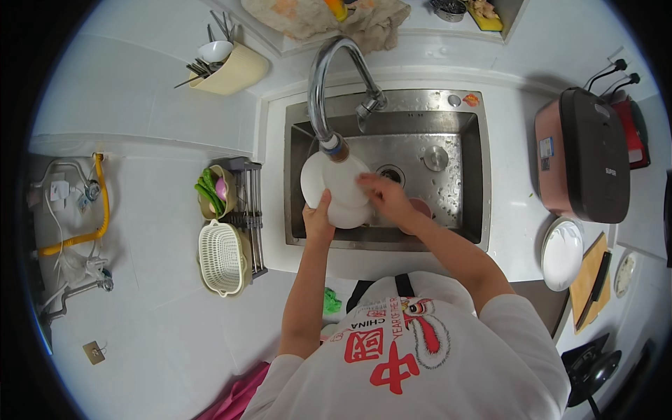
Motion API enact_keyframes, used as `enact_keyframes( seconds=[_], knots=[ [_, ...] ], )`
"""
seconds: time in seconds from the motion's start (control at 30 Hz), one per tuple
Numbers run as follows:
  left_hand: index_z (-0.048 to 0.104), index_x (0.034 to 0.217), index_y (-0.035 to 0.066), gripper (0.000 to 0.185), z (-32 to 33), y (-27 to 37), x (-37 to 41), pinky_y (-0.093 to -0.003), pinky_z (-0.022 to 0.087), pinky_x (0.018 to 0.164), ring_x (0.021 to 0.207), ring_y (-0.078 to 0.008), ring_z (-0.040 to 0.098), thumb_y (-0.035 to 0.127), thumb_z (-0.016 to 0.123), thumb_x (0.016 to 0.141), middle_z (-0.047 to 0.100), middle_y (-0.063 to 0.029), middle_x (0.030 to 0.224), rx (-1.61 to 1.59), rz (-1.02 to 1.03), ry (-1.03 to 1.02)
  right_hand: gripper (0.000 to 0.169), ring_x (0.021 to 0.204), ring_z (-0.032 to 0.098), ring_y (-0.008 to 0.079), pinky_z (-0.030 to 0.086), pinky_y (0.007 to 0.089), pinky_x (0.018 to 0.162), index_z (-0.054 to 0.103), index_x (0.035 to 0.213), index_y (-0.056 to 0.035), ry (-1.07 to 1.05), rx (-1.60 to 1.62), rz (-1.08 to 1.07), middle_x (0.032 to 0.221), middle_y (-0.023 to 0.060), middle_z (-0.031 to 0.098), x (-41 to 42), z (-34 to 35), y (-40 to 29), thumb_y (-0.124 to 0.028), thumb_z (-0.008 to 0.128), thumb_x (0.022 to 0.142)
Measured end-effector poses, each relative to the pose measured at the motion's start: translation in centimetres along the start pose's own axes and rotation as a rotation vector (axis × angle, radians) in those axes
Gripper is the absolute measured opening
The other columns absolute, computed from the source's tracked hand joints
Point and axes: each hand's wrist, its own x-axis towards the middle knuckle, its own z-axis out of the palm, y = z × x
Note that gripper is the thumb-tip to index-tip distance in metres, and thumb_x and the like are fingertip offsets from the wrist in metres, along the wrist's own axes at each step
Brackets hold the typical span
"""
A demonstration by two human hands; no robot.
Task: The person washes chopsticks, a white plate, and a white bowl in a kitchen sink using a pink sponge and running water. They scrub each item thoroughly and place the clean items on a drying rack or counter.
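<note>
My left hand [318, 218] grips the lower left rim of a white plate [338, 186], thumb on top. The plate is tilted under the tap outlet over the left part of the steel sink [451, 239]; whether a second dish lies with it I cannot tell. Slightly blurred, my right hand [387, 198] has its fingers at the plate's right side, with nothing seen gripped in it. Below that hand, partly hidden by the wrist, a pinkish round dish [421, 207] rests in the sink. The chrome tap [316, 89] arches over the plate.
A loose drain strainer [436, 158] lies right of the drain [391, 174]. On the right counter stand a pink-and-black rice cooker [593, 155], stacked white plates [562, 254] and a knife [593, 291] on a wooden board [581, 281]. Left is a drying rack [254, 210] beside a white basket [220, 257].
</note>
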Motion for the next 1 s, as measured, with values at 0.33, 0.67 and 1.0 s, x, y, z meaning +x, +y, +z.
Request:
enact_keyframes(
  seconds=[0.33, 0.67, 1.0],
  knots=[
    [0.046, 0.118, 0.001, 0.039, 0.7, -0.9, 0.3, -0.0335, 0.046, 0.083, 0.099, -0.0195, 0.054, 0.017, 0.059, 0.084, 0.054, -0.0094, 0.112, -0.011, -0.047, 0.04, 0.024, 0.083, 0.06, 0.0254, 0.049, 0.031, 0.069, 0.059, 0.1, -0.005, -0.037, 0.075, -0.064, 0.107, 0.0101, 0.058, 0.7, 2.1, -4.5, -0.001, 0.058, 0.076],
    [0.045, 0.12, 0.002, 0.04, 2.4, -1.5, -1.3, -0.0334, 0.046, 0.084, 0.098, -0.0208, 0.056, 0.015, 0.058, 0.084, 0.056, -0.0088, 0.11, -0.007, -0.08, 0.065, 0.027, 0.094, 0.057, 0.0258, 0.046, 0.0314, 0.078, 0.059, 0.101, -0.0051, 0.065, -0.02, -0.076, 0.107, 0.0106, 0.058, 2.6, 1.6, -0.3, 0.003, 0.055, 0.075],
    [0.044, 0.119, 0.0, 0.041, 1.5, -2.2, -0.3, -0.038, 0.046, 0.086, 0.102, -0.0235, 0.054, 0.016, 0.058, 0.084, 0.054, -0.0115, 0.113, -0.035, -0.105, 0.019, 0.024, 0.096, 0.056, 0.0296, 0.046, 0.0355, 0.081, 0.06, 0.098, -0.0035, 0.149, -0.221, 0.018, 0.106, 0.0131, 0.058, -3.1, -3.8, 4.2, 0.0, 0.056, 0.075]
  ],
)
